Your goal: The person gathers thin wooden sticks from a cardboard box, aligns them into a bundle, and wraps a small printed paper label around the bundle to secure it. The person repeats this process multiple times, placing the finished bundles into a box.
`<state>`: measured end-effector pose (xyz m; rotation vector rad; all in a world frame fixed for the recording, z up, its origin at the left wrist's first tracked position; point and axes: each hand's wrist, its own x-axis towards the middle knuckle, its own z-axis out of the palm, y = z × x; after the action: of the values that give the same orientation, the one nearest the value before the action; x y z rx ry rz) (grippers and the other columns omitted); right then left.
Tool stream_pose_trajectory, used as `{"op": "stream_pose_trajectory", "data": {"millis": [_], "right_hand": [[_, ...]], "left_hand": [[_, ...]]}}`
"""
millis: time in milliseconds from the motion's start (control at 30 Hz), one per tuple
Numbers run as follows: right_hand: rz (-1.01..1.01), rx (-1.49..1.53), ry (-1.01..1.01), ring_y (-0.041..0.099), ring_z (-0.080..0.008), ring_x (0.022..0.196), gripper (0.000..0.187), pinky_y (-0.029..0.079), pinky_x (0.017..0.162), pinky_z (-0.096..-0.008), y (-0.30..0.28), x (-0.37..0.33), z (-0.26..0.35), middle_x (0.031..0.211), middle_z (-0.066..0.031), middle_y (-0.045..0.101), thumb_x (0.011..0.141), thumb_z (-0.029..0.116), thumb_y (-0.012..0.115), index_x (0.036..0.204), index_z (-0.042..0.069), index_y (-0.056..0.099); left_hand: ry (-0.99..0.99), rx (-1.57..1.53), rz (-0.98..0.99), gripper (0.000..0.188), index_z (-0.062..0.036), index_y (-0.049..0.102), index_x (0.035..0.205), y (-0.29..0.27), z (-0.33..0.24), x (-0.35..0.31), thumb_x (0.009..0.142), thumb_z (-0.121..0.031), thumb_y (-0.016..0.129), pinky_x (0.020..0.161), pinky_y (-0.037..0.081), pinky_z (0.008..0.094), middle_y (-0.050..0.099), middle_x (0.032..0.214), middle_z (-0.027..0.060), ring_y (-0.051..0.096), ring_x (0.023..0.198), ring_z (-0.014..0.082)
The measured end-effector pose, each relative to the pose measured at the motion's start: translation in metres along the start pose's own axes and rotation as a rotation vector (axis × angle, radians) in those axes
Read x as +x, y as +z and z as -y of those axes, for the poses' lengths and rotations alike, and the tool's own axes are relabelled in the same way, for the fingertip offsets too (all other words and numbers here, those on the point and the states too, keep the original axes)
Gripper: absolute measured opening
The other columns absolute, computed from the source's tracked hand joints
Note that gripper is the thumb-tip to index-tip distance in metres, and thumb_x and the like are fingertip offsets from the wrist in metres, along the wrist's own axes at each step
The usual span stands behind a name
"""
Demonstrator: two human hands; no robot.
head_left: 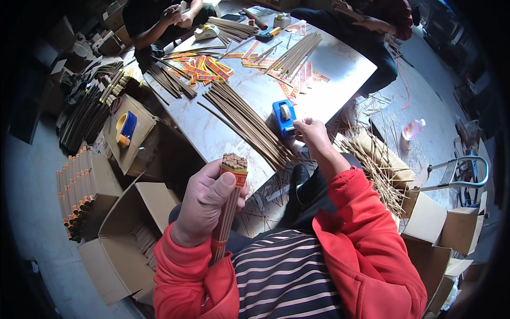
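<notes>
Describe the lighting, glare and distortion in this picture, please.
In the head view, glare washes out the right part of the white tabletop; in the head view, the corners fall to black and the fisheye bends the surroundings; also in the head view, the stick bundle in the left hand looks reasonably sharp.

Left hand (204, 201), gripped sticks (227, 215); blue dispenser (284, 121)

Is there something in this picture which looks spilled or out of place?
Yes: right of the table, thin sticks lie in a crisscrossed heap, unlike the aligned bundle in the left hand.
</notes>
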<state>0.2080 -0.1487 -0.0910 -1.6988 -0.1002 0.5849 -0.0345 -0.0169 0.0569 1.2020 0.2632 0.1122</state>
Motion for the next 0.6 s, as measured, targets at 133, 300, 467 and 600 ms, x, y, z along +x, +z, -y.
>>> {"op": "stream_pose_trajectory", "data": {"millis": [133, 300, 467, 600], "right_hand": [[-0.034, 0.2, 0.009, 0.054, -0.0099, 0.064, 0.015, 0.043, 0.058, -0.0205, 0.003, -0.011, -0.018, 0.073, -0.005, 0.058, 0.082, 0.013, 0.063, 0.079, 0.0, 0.056], [-0.036, 0.199, 0.026, 0.053, -0.0142, 0.053, 0.014, 0.039, 0.046, -0.0265, 0.006, -0.012, -0.031, 0.066, -0.007, 0.058, 0.081, 0.011, 0.059, 0.074, 0.0, 0.055], [-0.063, 0.24, 0.114, 0.052, -0.0142, 0.053, 0.012, 0.039, 0.047, -0.026, 0.009, -0.015, -0.027, 0.065, -0.0066, 0.058, 0.078, 0.01, 0.061, 0.074, -0.001, 0.057], [-0.081, 0.288, 0.121, 0.055, -0.0145, 0.057, 0.01, 0.045, 0.054, -0.0258, 0.011, -0.015, -0.019, 0.067, -0.0063, 0.058, 0.074, 0.007, 0.063, 0.073, -0.002, 0.06]], "left_hand": [[-0.014, -0.022, 0.0, 0.041, -0.0019, 0.054, 0.1, 0.0, 0.0, 0.001, 0.085, -0.039, 0.061, 0.057, 0.044, 0.0171, 0.059, 0.078, 0.0017, 0.055, 0.062, 0.0049], [-0.011, -0.02, 0.009, 0.041, -0.0013, 0.054, 0.101, 0.0, 0.0, 0.001, 0.085, -0.039, 0.061, 0.057, 0.045, 0.0175, 0.059, 0.078, 0.002, 0.055, 0.062, 0.0053], [0.004, 0.016, -0.018, 0.045, 0.0003, 0.051, 0.101, 0.0, 0.002, 0.001, 0.085, -0.041, 0.059, 0.052, 0.045, 0.0201, 0.057, 0.075, 0.007, 0.055, 0.058, 0.0093], [-0.009, -0.011, 0.006, 0.042, -0.0004, 0.053, 0.102, 0.001, 0.001, 0.0, 0.085, -0.039, 0.06, 0.056, 0.045, 0.0183, 0.058, 0.077, 0.0041, 0.055, 0.06, 0.0067]]}}
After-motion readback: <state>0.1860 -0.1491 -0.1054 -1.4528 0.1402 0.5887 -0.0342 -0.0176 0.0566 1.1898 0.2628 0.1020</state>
